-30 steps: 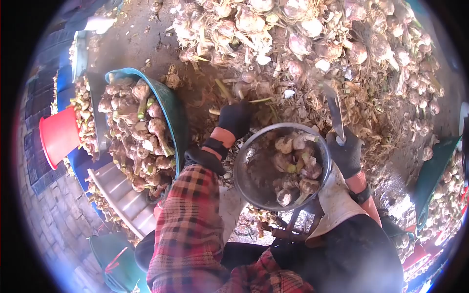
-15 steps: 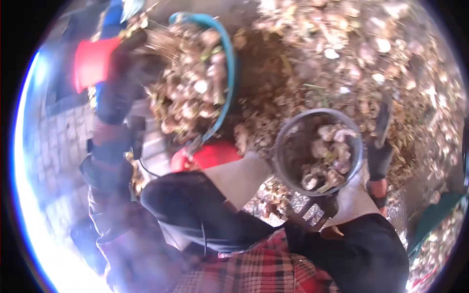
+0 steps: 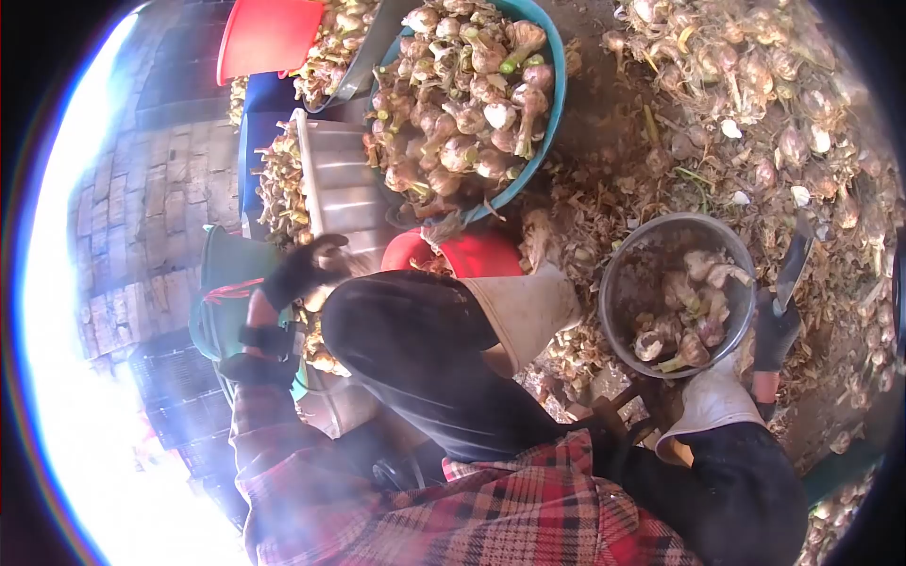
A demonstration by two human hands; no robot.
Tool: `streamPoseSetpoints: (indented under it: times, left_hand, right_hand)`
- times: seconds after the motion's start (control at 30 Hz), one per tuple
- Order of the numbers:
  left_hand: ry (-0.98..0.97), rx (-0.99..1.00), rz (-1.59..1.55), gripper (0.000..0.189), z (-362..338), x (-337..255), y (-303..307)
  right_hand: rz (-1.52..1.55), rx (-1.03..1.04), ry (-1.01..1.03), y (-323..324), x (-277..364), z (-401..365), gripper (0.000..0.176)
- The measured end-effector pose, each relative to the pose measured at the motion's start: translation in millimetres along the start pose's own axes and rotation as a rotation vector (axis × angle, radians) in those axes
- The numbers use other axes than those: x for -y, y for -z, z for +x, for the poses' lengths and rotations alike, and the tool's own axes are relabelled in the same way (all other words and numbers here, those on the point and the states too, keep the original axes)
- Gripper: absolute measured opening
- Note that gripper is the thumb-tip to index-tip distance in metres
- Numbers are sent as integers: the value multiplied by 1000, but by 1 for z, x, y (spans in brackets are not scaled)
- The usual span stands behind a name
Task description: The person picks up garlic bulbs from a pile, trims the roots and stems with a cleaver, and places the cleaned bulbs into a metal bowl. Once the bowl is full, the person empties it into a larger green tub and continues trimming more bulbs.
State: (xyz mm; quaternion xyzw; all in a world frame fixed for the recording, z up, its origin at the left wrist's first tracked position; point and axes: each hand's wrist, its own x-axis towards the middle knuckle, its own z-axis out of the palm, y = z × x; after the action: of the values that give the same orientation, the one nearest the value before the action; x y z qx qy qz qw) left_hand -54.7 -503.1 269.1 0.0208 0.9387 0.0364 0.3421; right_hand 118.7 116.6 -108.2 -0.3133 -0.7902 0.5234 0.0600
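Observation:
My left hand (image 3: 307,268), in a dark glove, is stretched out beside my bent knee. Its thumb and fingers look apart, over loose garlic bulbs and close to a green bucket (image 3: 223,283); a blurred pale patch lies at the fingertips. On the other side, my gloved right hand (image 3: 776,332) is closed around a knife (image 3: 795,266), blade pointing away from me. Next to that hand, a round clear tub (image 3: 613,325) holds several garlic bulbs (image 3: 694,302) with short stems, in front of my white boot.
A teal-rimmed basket (image 3: 557,104) is heaped with garlic. Near it are a grey crate (image 3: 344,170), a red container (image 3: 481,253) and a red scoop-like container (image 3: 269,40). Garlic (image 3: 746,71) and dry husks cover the ground at right; paving (image 3: 156,198) lies left.
My left hand has come down and back from beside the red container at upper left to near the green bucket. My right hand still holds the knife. The whole view has shifted.

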Motion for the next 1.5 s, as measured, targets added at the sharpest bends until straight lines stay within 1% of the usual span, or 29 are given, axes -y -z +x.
streamPoseSetpoints:
  times: [0.03, 0.07, 0.1, 0.13, 0.17, 0.2, 0.23, 0.3, 0.43, 0.47, 0.53, 0.57, 0.63, 0.73, 0.77, 0.83, 0.87, 0.93, 0.97, 1.03, 1.07, 1.1, 1.17, 1.2, 1.23, 1.33, 1.43, 1.47, 1.5]
  left_hand:
    - [48, -13, 202, 60, -5, -11, -16]
    - [159, 4, 228, 68, -3, -8, -14]
    - [17, -153, 473, 65, -1, -22, -9]
    - [-38, -285, 248, 61, 7, -40, 1]
    - [82, -324, 147, 54, 22, -75, 12]
    - [20, -344, 57, 47, 36, -106, 25]
    - [-21, -326, 34, 40, 52, -154, 34]
    - [-526, -278, 161, 30, 90, -233, 35]
    - [-1154, -200, 321, 26, 212, -313, -55]
    - [-950, -21, 457, 27, 238, -335, -81]
    - [-1156, -270, 629, 28, 298, -340, -146]
    - [-1173, -265, 633, 28, 321, -337, -177]
    - [-1178, -586, 631, 28, 357, -335, -218]
    - [-1125, -465, 616, 38, 368, -337, -236]
    - [-1130, -450, 612, 38, 360, -338, -232]
    - [-991, -272, 645, 45, 351, -344, -210]
    - [-996, -276, 645, 45, 348, -347, -205]
    - [-771, -232, 40, 46, 338, -354, -197]
    - [-782, -230, 42, 46, 331, -359, -193]
    - [-932, -168, -452, 45, 316, -370, -188]
    - [-866, 20, -719, 44, 305, -376, -191]
    - [-876, 28, -722, 44, 296, -383, -193]
    - [-1102, -159, -452, 46, 274, -404, -187]
    - [-1016, -51, -275, 47, 311, -383, -223]
    - [-1026, -42, -280, 47, 305, -383, -229]
    - [-1154, 129, -468, 41, 284, -385, -245]
    - [-1116, -17, -559, 36, 276, -396, -255]
    - [-970, 174, -834, 38, 270, -401, -258]
    - [-969, 180, -832, 38, 270, -403, -256]
  right_hand:
    - [21, 17, -48, 0, -1, -1, 24]
    - [37, 24, -97, 1, -2, -1, 24]
    - [-66, 9, -123, 0, -2, 1, 23]
    - [-75, 20, -155, 1, -1, 1, 24]
    - [-188, 3, -86, 2, -6, 0, 24]
    - [-131, -41, -7, 3, 18, -4, 24]
    - [-161, -34, -37, 3, 24, -4, 22]
    - [-51, -59, 42, 0, 23, -2, 21]
    - [-9, -75, -28, 0, 39, 0, 21]
    - [-18, -80, -51, 1, 42, 0, 21]
    - [-29, -88, -33, 1, 36, 2, 22]
    - [-28, -103, -43, 2, 35, 2, 22]
    - [-32, -51, -71, 1, 38, 3, 22]
    - [-58, -65, -68, -2, 34, 7, 22]
    - [-86, -55, -54, -2, 35, 4, 22]
    - [-65, -34, -90, -3, 43, 7, 22]
    - [-42, -43, -96, -4, 46, 9, 21]
    - [-20, -65, -103, -6, 54, 12, 21]
    - [-53, -57, -62, -5, 61, 15, 19]
    - [-88, -58, -23, -4, 78, 20, 17]
    - [-139, -4, 103, -2, 87, 23, 16]
    - [-191, 51, 228, -1, 96, 26, 14]
    - [-195, 103, 306, 3, 114, 31, 16]
    - [-203, 91, 372, 5, 123, 33, 18]
    - [-210, 81, 440, 6, 130, 34, 21]
    - [-245, 60, 410, 13, 138, 34, 19]
    - [-259, 49, 393, 17, 126, 33, 22]
    - [-239, 67, 407, 18, 121, 33, 26]
    - [-238, 67, 401, 20, 118, 34, 26]
